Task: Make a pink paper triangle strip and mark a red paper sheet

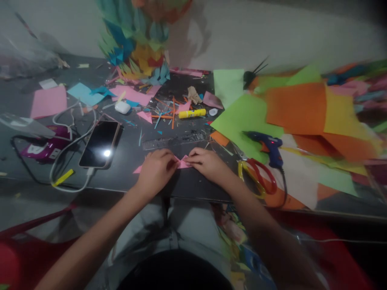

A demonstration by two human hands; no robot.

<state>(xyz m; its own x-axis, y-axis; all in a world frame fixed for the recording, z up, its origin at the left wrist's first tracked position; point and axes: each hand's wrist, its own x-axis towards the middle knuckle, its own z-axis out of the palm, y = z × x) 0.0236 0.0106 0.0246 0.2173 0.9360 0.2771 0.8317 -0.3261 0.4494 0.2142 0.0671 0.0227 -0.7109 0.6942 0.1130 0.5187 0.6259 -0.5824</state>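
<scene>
Near the table's front edge, a small folded piece of pink paper [183, 162] lies between my two hands. My left hand [157, 167] has its fingers pinched on the paper's left side, and a pink tip sticks out past that hand on the left. On the other side, my right hand [208, 163] pinches the right end with thumb and fingertips. Part of the paper is hidden under the fingers. Just beyond the hands lies a clear ruler [173, 141].
A phone [100, 144] on a white cable lies at left beside a purple power strip [50, 144]. Scissors [261, 176] and a blue glue gun [267, 145] lie at right near coloured sheets [296, 106]. A yellow glue stick [192, 114] rests among scraps. A paper-petal decoration [140, 44] stands behind.
</scene>
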